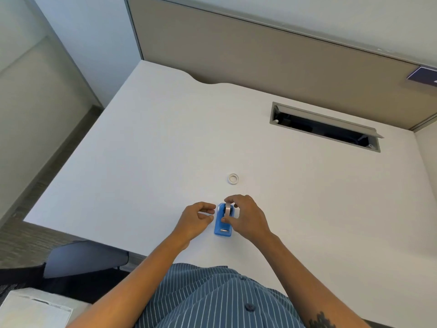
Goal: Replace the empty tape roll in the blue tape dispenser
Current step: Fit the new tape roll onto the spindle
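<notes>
New tape roll being seated in the blue tape dispenser (223,223)

Left of the dispenser, the left hand (197,220) is held loosely curled, gripping nothing; the tape roll (228,208) is pinched on edge by the right hand (246,217) over the dispenser's far end, and the empty core (233,178) is left lying beyond it.
</notes>
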Motion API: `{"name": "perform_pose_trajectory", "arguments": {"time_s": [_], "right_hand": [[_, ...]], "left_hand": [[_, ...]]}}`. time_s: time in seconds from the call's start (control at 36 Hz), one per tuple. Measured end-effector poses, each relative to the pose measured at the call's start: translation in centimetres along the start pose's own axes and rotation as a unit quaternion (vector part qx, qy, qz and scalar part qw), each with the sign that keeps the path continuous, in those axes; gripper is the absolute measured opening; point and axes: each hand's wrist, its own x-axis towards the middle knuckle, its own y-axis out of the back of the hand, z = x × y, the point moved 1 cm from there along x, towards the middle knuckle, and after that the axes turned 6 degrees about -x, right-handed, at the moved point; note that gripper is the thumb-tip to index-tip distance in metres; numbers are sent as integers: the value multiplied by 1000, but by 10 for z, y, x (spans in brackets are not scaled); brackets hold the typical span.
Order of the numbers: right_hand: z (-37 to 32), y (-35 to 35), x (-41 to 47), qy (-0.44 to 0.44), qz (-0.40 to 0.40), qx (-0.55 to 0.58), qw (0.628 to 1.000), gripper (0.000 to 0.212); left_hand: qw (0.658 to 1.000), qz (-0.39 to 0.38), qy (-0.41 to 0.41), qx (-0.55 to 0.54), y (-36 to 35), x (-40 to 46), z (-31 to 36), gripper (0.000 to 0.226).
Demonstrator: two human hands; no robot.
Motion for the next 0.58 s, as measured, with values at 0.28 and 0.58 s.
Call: {"name": "perform_pose_trajectory", "arguments": {"time_s": [0.28, 0.58], "right_hand": [[4, -6, 2, -10, -2, -9, 1000, 52], [7, -13, 3, 5, 5, -7, 1000, 51]], "left_hand": [[1000, 4, 1, 5, -1, 3, -3, 31], [1000, -6, -3, 11, -4, 7, -4, 28]]}}
